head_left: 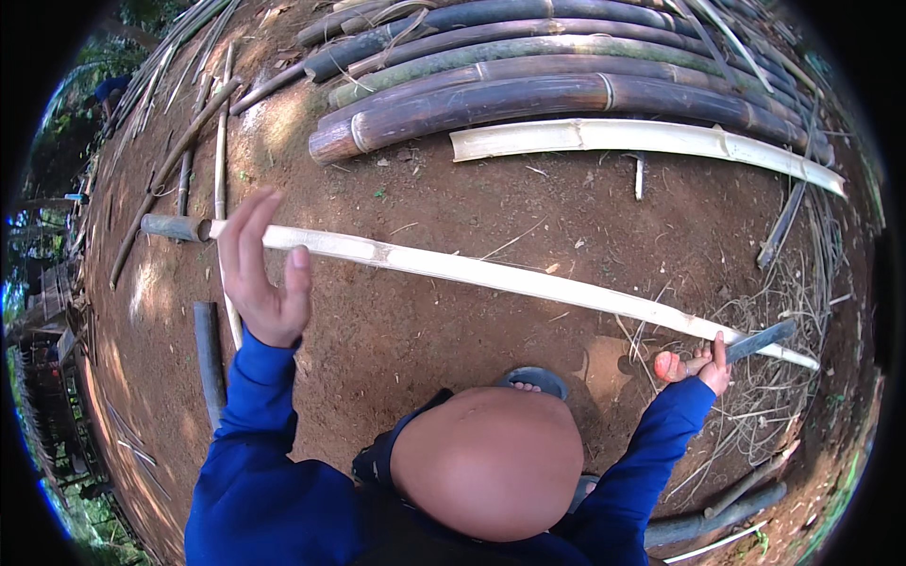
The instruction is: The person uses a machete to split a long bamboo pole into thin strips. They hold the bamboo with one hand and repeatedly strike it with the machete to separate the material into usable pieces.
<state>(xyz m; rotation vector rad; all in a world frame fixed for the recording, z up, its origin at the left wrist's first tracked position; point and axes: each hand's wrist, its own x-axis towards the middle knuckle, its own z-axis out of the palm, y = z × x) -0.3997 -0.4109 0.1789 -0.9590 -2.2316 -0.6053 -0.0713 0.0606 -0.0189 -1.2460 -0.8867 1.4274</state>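
A long split bamboo strip point(510, 276), pale on its inner face, lies across the ground in front of me. Its left end meets a short dark round piece of bamboo point(176, 226). My left hand point(266, 278) is raised near that end with fingers spread and nothing in them. At the strip's right end, my right hand point(714, 370) is closed round the handle of a machete point(761, 341). The handle's reddish butt sticks out to the left. The dark blade points right and crosses over the strip; whether it touches cannot be told.
Dark whole bamboo poles point(491, 102) lie stacked at the far side, with a wide split bamboo half point(651, 139) before them. Thin poles point(222, 141) lie at left, near a dark bamboo length point(209, 358). Shavings point(755, 415) litter the right. My sandalled foot point(540, 381) shows below.
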